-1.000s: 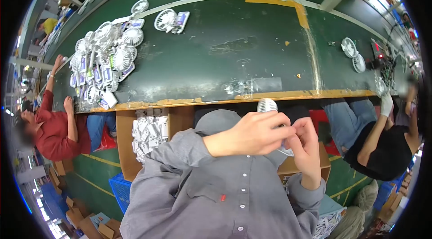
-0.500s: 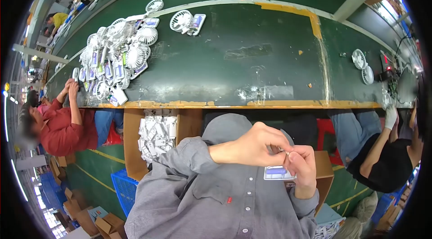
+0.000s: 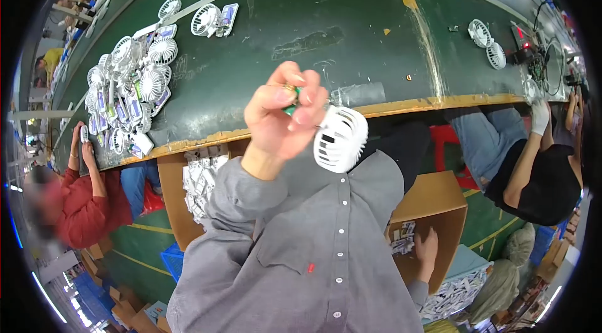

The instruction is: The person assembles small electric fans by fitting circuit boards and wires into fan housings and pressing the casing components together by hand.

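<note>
My left hand [image 3: 282, 110] is raised over the table's front edge, its fingers closed on a small green circuit board [image 3: 290, 108]. Right beside those fingers is a white fan head [image 3: 342, 140] with a slatted cage, in front of my grey shirt; whatever links it to the board is too small to make out. Down to the right, my right hand [image 3: 427, 248] reaches inside a cardboard box [image 3: 433, 196], fingers apart and nothing seen in them. White pieces with purple parts [image 3: 402, 237] lie in that box near it.
A pile of white fan parts [image 3: 128, 91] covers the table's left side. Another fan [image 3: 205, 20] lies farther back. Two fan heads [image 3: 488, 44] lie at the right. A box of white pieces [image 3: 202, 176] stands left of me. Co-workers sit on both sides.
My hands were together before my chest, with a white piece bearing a purple part. They have separated: the left rose forward with the board and fan head, the right went down into the box.
</note>
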